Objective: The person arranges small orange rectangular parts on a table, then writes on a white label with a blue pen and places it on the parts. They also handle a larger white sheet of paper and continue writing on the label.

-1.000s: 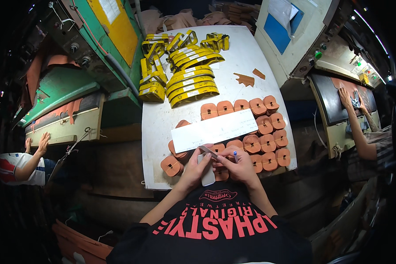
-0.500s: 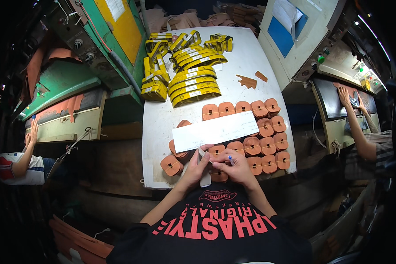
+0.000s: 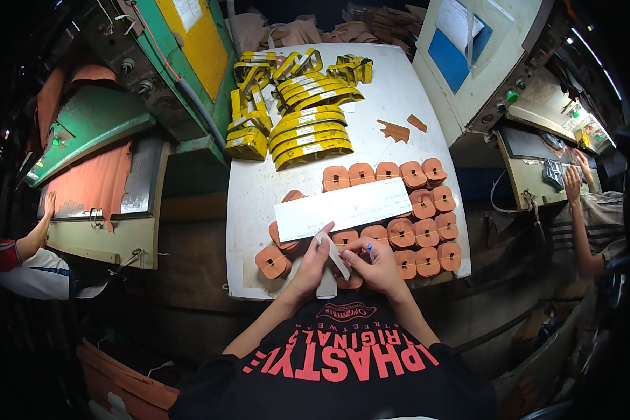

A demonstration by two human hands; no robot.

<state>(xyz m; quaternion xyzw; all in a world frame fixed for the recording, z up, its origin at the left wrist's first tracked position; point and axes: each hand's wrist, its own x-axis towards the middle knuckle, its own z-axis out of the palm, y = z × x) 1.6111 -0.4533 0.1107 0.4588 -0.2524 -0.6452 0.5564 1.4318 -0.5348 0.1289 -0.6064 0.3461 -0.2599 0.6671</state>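
At the table's near edge, my left hand [image 3: 313, 260] pinches a small white strip [image 3: 334, 255]; my right hand [image 3: 375, 264] pinches a blue pen [image 3: 368, 247], marking it; next needs steady holding

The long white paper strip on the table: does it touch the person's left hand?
Touching. The head view shows the left hand with a fingertip raised onto the lower edge of the long white paper strip, no gap visible between them.
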